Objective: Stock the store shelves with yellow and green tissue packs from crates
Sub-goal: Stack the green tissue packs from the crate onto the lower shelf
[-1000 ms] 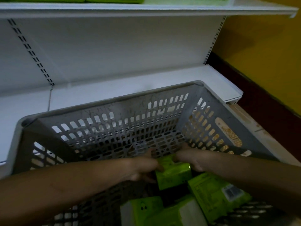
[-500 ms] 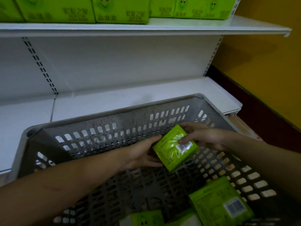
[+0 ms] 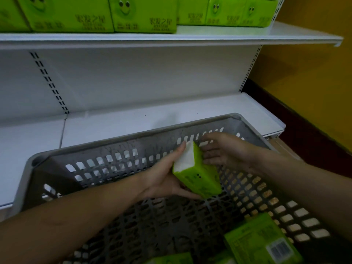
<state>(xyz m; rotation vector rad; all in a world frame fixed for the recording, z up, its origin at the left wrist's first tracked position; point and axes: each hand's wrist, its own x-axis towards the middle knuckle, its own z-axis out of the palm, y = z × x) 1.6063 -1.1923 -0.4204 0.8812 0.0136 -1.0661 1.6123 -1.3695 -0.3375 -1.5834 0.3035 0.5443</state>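
Green tissue pack (image 3: pixel 197 176) between both hands, left (image 3: pixel 167 180), right (image 3: pixel 226 152); above grey crate (image 3: pixel 106 149)

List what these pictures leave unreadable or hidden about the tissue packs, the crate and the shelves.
- Packs left in the gray crate: head view, the bottom edge cuts them off; the count is unknown.
- Held green pack: its print is too dark and small to read; the left hand covers its underside, the right hand its far side.
- Upper shelf packs: tops cropped by the frame.
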